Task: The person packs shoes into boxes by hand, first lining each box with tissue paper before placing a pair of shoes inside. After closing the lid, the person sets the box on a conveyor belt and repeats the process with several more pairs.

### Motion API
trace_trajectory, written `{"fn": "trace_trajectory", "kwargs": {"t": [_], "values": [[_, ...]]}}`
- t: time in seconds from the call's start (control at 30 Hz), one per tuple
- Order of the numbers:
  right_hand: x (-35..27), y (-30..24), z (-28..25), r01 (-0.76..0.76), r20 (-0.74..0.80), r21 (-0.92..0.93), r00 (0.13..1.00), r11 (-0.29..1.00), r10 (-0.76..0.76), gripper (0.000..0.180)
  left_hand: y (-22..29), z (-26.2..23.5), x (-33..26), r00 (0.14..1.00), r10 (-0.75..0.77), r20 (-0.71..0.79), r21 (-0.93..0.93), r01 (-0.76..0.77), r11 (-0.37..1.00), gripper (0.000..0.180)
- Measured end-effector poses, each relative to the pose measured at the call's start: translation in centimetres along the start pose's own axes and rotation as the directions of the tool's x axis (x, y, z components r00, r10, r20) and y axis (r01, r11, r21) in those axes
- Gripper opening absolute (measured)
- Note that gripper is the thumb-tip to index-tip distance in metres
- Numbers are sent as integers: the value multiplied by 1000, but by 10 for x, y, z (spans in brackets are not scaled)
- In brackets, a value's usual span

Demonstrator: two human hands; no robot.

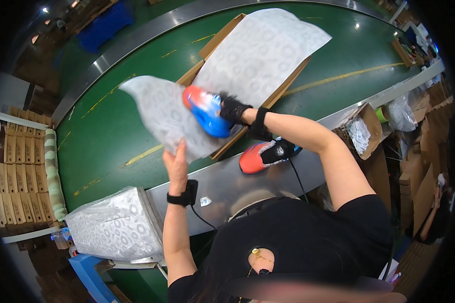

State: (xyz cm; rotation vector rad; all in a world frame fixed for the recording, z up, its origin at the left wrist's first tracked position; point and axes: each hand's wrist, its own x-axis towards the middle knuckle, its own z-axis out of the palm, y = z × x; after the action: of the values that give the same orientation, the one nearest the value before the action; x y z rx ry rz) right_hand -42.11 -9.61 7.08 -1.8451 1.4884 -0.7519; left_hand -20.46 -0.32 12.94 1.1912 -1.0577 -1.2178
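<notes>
My right hand (pixel 233 110), in a black fingerless-looking glove, grips a red, white and blue sneaker (pixel 207 113) over the open box. The sneaker is tilted, its red end toward the far left. My bare left hand (pixel 176 162) holds the near edge of a sheet of white patterned tissue paper (pixel 159 113), which spreads out over the box's left side. More tissue paper (pixel 265 48) covers the far part of the cardboard box (pixel 283 88). A second sneaker (pixel 260 155), red with a dark opening, rests on the metal edge just nearer than the box.
The box lies on a green conveyor belt (pixel 106 136) with a metal rim (pixel 207 177). A plastic-wrapped stack of patterned paper (pixel 116 224) stands at the near left, with stacked cartons (pixel 23 177) beyond. At right, a carton (pixel 361 131) holds small white packets.
</notes>
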Motion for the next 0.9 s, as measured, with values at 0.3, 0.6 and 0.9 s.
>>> {"fn": "trace_trajectory", "kwargs": {"t": [0.3, 0.6, 0.9], "values": [[-73, -47, -77, 197, 484, 138, 842, 971, -240, 45, -40, 57, 97, 874, -217, 434, 445, 2, 895, 52], [-194, 35, -113, 250, 373, -602, 928, 758, -9, 85, -61, 85, 92, 803, -449, 392, 871, -481, -99, 63], [-147, -50, -121, 367, 326, -259, 904, 893, -276, 65, 13, 82, -27, 583, 28, 812, 487, -703, 518, 74]]}}
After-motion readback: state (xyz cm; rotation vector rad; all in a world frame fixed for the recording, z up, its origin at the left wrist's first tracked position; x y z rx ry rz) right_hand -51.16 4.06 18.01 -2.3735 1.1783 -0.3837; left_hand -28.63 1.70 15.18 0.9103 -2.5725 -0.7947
